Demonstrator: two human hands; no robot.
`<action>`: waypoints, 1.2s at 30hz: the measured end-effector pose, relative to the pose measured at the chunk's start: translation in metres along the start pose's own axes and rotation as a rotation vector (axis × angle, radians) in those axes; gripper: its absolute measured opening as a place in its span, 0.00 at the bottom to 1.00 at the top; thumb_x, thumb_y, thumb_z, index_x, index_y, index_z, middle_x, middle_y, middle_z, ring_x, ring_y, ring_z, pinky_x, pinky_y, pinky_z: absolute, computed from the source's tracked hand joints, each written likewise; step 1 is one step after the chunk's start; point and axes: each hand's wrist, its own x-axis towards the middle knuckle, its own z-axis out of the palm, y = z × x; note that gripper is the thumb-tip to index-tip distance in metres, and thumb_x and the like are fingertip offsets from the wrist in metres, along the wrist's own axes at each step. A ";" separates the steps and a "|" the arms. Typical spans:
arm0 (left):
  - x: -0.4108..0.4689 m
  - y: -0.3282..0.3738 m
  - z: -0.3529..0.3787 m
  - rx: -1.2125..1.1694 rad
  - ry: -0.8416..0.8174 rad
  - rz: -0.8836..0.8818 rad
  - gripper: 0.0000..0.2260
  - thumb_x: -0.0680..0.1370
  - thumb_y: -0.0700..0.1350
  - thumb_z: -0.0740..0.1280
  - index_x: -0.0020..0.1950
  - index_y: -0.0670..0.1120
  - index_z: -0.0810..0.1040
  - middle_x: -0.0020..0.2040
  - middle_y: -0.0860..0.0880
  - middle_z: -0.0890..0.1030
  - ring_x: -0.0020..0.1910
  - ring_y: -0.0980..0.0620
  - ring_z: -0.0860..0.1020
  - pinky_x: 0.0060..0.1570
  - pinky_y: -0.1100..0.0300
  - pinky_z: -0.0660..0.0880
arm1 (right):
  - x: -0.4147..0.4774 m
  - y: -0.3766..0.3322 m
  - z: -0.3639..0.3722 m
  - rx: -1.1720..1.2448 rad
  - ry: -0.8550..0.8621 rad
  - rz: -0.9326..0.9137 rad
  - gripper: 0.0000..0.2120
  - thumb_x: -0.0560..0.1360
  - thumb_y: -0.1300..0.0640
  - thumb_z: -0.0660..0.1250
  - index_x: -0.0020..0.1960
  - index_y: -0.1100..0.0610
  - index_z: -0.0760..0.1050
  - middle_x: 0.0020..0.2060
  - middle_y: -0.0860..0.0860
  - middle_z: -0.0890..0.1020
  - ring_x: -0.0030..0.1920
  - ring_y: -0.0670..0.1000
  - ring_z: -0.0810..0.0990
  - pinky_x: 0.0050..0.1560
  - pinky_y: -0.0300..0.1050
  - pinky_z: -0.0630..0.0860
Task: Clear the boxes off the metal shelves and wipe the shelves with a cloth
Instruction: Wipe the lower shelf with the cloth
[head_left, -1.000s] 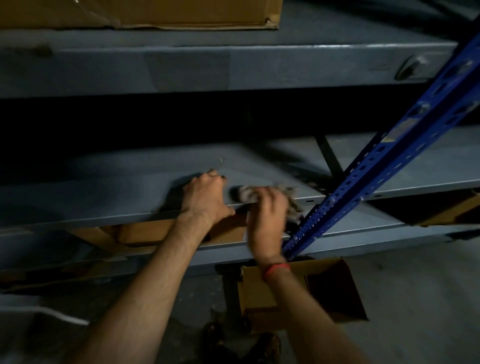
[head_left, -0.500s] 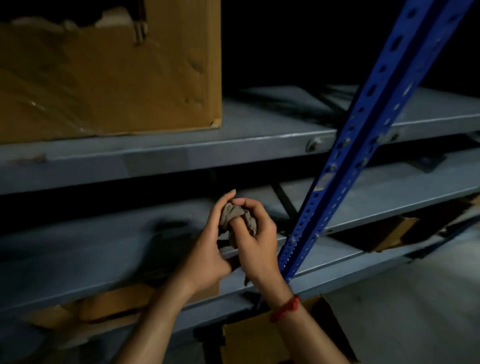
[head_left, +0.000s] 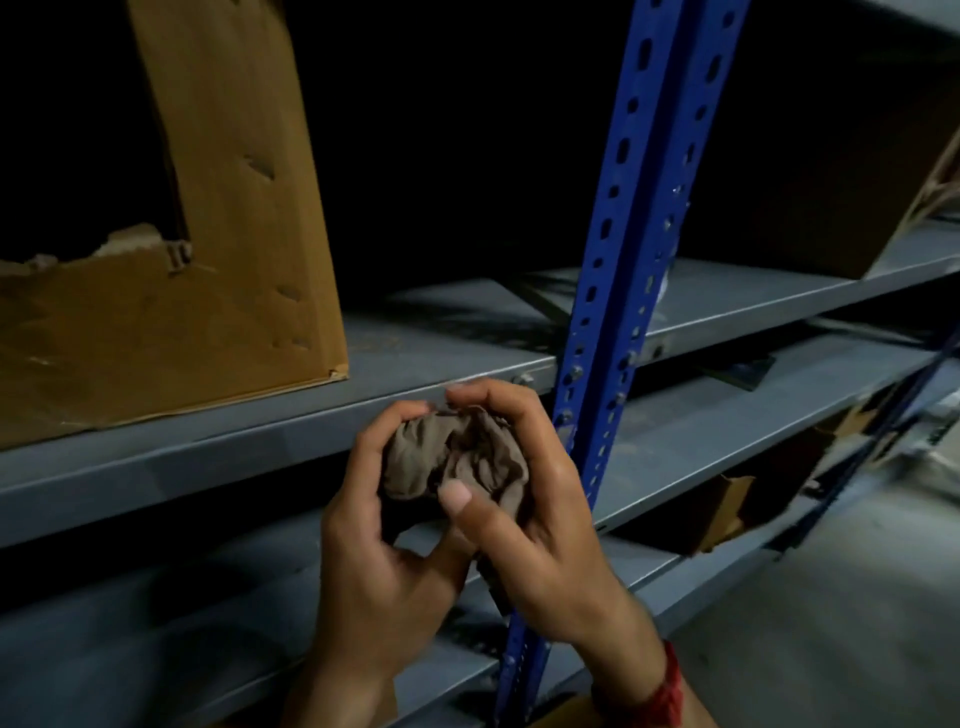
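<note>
Left hand (head_left: 384, 566): grip closed, fingers curled round the left side of the cloth (head_left: 457, 460).
Right hand (head_left: 545, 540): grip closed round the same cloth, thumb pressed to its front; red wristband (head_left: 670, 691).
Cloth: brown-grey, bunched, held between both hands in front of the grey shelf (head_left: 234, 447) edge.
Cardboard box (head_left: 171, 343): torn, standing on that shelf, to the left.
Blue upright (head_left: 618, 249): just right of the hands.
</note>
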 end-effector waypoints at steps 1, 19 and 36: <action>0.003 0.005 0.004 -0.030 0.007 -0.007 0.25 0.70 0.49 0.71 0.66 0.55 0.70 0.58 0.62 0.80 0.57 0.59 0.81 0.51 0.68 0.77 | -0.002 -0.001 -0.007 0.000 -0.022 -0.022 0.24 0.75 0.55 0.68 0.69 0.60 0.69 0.62 0.58 0.74 0.62 0.62 0.75 0.58 0.61 0.76; 0.081 0.019 0.248 -0.123 -0.047 0.012 0.22 0.81 0.44 0.65 0.74 0.50 0.64 0.65 0.54 0.77 0.65 0.53 0.77 0.62 0.58 0.76 | 0.028 0.015 -0.233 -0.027 0.196 -0.032 0.23 0.81 0.52 0.64 0.73 0.51 0.63 0.59 0.43 0.80 0.60 0.48 0.81 0.57 0.43 0.79; 0.100 -0.018 0.248 0.467 0.099 0.120 0.17 0.78 0.41 0.71 0.65 0.52 0.75 0.53 0.59 0.81 0.47 0.55 0.83 0.43 0.56 0.81 | 0.175 0.136 -0.297 -0.732 0.192 0.074 0.28 0.77 0.47 0.69 0.73 0.55 0.66 0.66 0.59 0.73 0.64 0.61 0.74 0.62 0.51 0.72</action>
